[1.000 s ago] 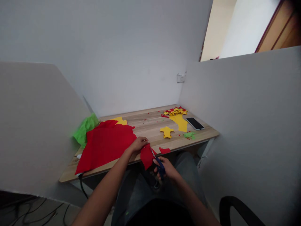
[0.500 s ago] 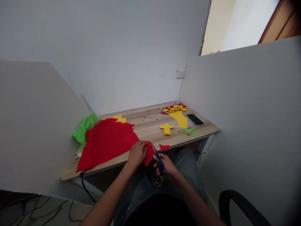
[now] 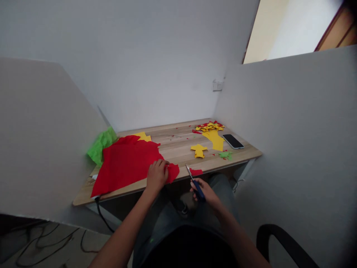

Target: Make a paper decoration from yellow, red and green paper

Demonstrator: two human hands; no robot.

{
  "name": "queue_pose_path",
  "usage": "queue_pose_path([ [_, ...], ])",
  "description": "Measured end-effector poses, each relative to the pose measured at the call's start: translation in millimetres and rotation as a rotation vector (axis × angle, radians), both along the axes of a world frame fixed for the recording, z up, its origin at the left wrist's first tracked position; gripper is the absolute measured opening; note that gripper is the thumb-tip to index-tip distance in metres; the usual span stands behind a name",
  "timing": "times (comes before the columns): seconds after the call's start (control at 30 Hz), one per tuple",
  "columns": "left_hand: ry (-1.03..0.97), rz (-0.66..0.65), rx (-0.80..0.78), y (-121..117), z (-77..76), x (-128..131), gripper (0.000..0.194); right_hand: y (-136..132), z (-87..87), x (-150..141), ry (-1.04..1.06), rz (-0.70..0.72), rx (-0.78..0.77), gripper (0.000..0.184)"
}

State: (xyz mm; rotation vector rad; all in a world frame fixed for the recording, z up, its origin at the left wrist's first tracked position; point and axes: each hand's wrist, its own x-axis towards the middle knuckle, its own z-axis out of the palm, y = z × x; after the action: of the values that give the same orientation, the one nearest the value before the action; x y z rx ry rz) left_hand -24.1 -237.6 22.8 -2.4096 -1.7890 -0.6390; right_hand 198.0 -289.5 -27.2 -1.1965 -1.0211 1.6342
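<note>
Scissors (image 3: 198,188) in the curled right hand (image 3: 206,192), lower centre of the frame, point up-left; red piece (image 3: 173,172) lies left of them, touching the half-curled left hand (image 3: 157,175), grip unclear

Dark-blue-handled scissors (image 3: 199,190) sit in the right hand (image 3: 206,194), slim metal blades slanting forward and leftward; a small, irregular-edged red piece (image 3: 173,172) juts rightward from the left hand (image 3: 157,175), apart from the blades
</note>
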Motion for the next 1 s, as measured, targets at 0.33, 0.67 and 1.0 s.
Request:
queue_pose_path([
  [0.33,0.060,-0.136,-0.125,-32,-38.9,25,0.037,-1,-10.2,-1,-0.063,0.029,-0.020,0.066],
  [0.67,-0.033,-0.171,-0.044,-31,-45.0,11,0.056,-14,-11.8,-3,-0.079,0.076,-0.049,0.061],
  [1.0,-0.062,-0.144,-0.012,-39,-58.4,9,0.054,-9,-9.3,-5,-0.019,0.165,-0.097,0.057],
])
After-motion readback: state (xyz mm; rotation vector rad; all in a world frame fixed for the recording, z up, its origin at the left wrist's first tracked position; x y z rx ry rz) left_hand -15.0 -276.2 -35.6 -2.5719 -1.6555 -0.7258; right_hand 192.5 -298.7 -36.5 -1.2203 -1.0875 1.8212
